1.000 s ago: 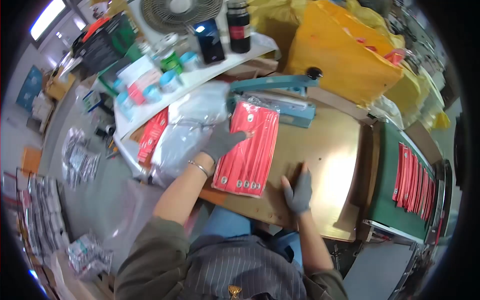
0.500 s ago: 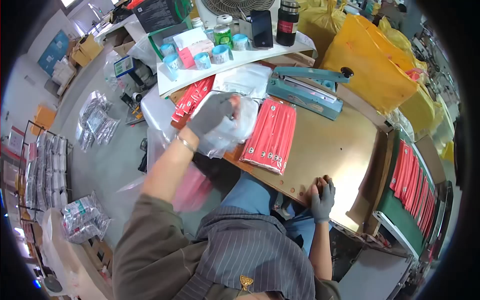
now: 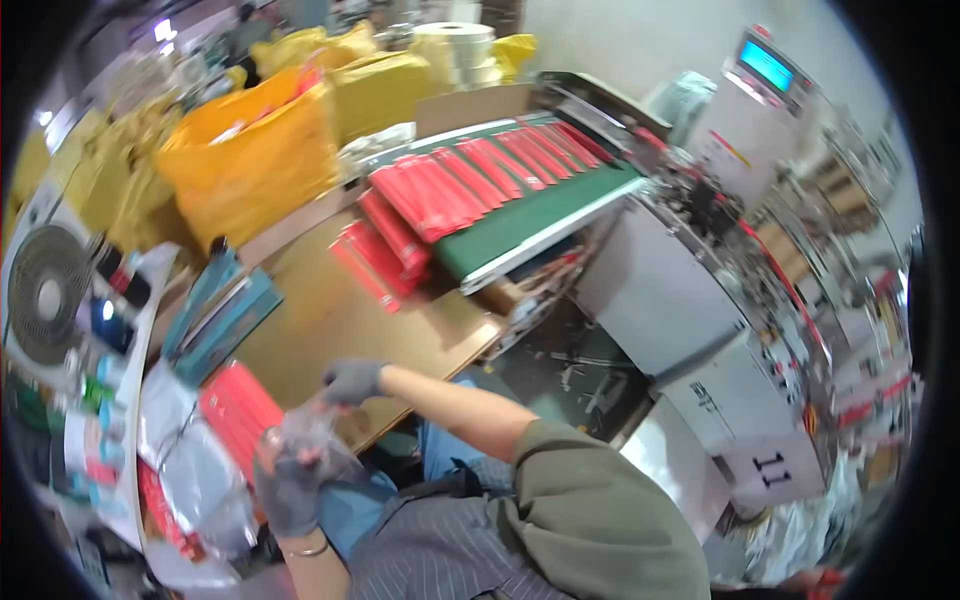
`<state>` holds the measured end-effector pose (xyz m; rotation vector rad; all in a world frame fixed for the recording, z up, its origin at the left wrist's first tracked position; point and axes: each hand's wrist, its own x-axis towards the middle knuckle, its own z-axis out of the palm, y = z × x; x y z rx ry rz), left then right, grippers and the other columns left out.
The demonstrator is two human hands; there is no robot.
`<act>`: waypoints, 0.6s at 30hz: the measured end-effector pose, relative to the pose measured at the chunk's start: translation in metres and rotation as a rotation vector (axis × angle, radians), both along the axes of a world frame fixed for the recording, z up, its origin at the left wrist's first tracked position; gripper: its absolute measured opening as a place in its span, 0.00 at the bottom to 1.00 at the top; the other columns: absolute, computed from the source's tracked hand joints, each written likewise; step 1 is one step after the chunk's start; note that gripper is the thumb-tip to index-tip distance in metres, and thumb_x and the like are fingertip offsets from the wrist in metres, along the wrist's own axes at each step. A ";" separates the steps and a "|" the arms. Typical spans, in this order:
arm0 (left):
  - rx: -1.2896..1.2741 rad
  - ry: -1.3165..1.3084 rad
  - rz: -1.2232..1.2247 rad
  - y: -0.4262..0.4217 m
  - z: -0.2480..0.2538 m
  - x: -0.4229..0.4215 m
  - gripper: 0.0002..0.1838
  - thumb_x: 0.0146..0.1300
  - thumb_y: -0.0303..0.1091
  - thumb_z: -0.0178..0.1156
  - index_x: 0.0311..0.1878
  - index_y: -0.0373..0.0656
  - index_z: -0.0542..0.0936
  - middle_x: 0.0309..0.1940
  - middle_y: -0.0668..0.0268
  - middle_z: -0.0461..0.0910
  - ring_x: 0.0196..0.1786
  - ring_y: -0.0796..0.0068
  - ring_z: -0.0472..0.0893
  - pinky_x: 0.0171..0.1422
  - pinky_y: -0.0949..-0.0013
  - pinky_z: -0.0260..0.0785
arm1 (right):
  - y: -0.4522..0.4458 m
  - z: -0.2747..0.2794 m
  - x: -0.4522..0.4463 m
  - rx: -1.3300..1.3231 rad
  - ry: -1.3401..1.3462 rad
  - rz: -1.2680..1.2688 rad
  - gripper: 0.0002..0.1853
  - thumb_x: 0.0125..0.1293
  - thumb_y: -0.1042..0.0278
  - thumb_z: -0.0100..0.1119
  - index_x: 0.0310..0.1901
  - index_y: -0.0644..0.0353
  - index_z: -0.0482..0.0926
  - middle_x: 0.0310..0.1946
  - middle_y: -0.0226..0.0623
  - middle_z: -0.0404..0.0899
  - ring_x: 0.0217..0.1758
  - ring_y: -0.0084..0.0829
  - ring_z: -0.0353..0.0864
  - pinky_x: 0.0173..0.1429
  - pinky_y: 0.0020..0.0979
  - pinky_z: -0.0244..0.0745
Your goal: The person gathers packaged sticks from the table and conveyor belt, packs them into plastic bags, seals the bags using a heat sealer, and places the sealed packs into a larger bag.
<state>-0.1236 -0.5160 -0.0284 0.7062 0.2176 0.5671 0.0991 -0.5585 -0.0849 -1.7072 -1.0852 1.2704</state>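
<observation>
In the lower left of the frame, my left hand [image 3: 287, 488] curls around a blurred clear plastic bag [image 3: 335, 452]; my right hand [image 3: 352, 382] bends at its upper edge, whether pinching I cannot tell.

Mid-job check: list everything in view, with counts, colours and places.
Flat tan tabletop: one, tan, left of centre
Crumpled clear plastic bag: one, colourless, at tabletop's near edge
Flat red packets: uncounted, red, tabletop's near left
Teal metal sealer: one, teal, behind those packets
Flat green conveyor belt: one, green, beyond tabletop
Slim red strips: many, red, on belt and tabletop
Piled clear plastic bags: uncounted, colourless, beside packets
Large orange sack: one, orange, upper left
Round grey fan: one, grey, far left
White screened cabinet: one, white, upper right
Blurred clutter: uncounted, mixed, both edges
Grey-gloved left hand: one, grey, at the bag
Grey-gloved right hand: one, grey, by the bag
</observation>
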 end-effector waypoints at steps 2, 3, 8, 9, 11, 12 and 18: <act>0.535 0.051 0.296 0.018 -0.020 0.004 0.15 0.69 0.36 0.47 0.52 0.37 0.73 0.36 0.67 0.74 0.37 0.76 0.75 0.40 0.75 0.71 | -0.003 -0.004 0.010 0.078 -0.150 0.020 0.26 0.50 0.50 0.70 0.44 0.63 0.80 0.28 0.36 0.81 0.31 0.29 0.79 0.39 0.32 0.76; 0.570 0.131 0.266 0.026 -0.008 0.009 0.18 0.69 0.34 0.47 0.58 0.37 0.70 0.37 0.69 0.73 0.37 0.77 0.75 0.40 0.75 0.72 | -0.012 -0.004 0.011 0.232 -0.139 -0.095 0.31 0.52 0.45 0.67 0.49 0.63 0.77 0.36 0.41 0.80 0.38 0.32 0.79 0.45 0.32 0.75; 0.409 0.204 0.392 0.073 0.011 0.021 0.29 0.69 0.37 0.54 0.69 0.39 0.61 0.45 0.62 0.76 0.47 0.72 0.77 0.55 0.72 0.72 | -0.058 -0.067 0.014 0.278 -0.666 -0.272 0.41 0.56 0.37 0.58 0.61 0.65 0.67 0.61 0.54 0.68 0.62 0.46 0.69 0.65 0.40 0.63; 0.408 0.202 0.371 0.083 -0.002 0.031 0.29 0.69 0.37 0.54 0.69 0.39 0.61 0.45 0.62 0.76 0.47 0.72 0.77 0.55 0.72 0.72 | -0.063 -0.089 0.009 0.382 -0.899 -0.272 0.39 0.58 0.38 0.55 0.61 0.65 0.67 0.63 0.54 0.65 0.66 0.48 0.64 0.69 0.43 0.58; 1.166 0.594 0.483 0.119 -0.064 0.059 0.23 0.69 0.36 0.53 0.64 0.36 0.68 0.48 0.56 0.76 0.52 0.66 0.76 0.61 0.68 0.66 | -0.064 -0.105 -0.003 0.399 -1.062 -0.285 0.36 0.61 0.42 0.51 0.61 0.65 0.68 0.67 0.54 0.60 0.73 0.49 0.55 0.75 0.50 0.46; 1.162 0.692 0.411 0.129 -0.103 0.077 0.24 0.69 0.39 0.54 0.61 0.33 0.69 0.50 0.52 0.75 0.55 0.59 0.75 0.62 0.66 0.66 | -0.065 -0.104 -0.005 0.388 -1.060 -0.293 0.36 0.61 0.42 0.51 0.61 0.65 0.68 0.67 0.54 0.60 0.73 0.49 0.55 0.75 0.50 0.46; 1.735 1.226 0.598 0.126 -0.181 0.129 0.31 0.66 0.48 0.55 0.57 0.26 0.70 0.56 0.42 0.71 0.59 0.46 0.71 0.67 0.56 0.60 | -0.064 -0.101 -0.007 0.373 -1.053 -0.311 0.35 0.60 0.44 0.52 0.61 0.64 0.68 0.68 0.53 0.60 0.73 0.49 0.55 0.75 0.49 0.47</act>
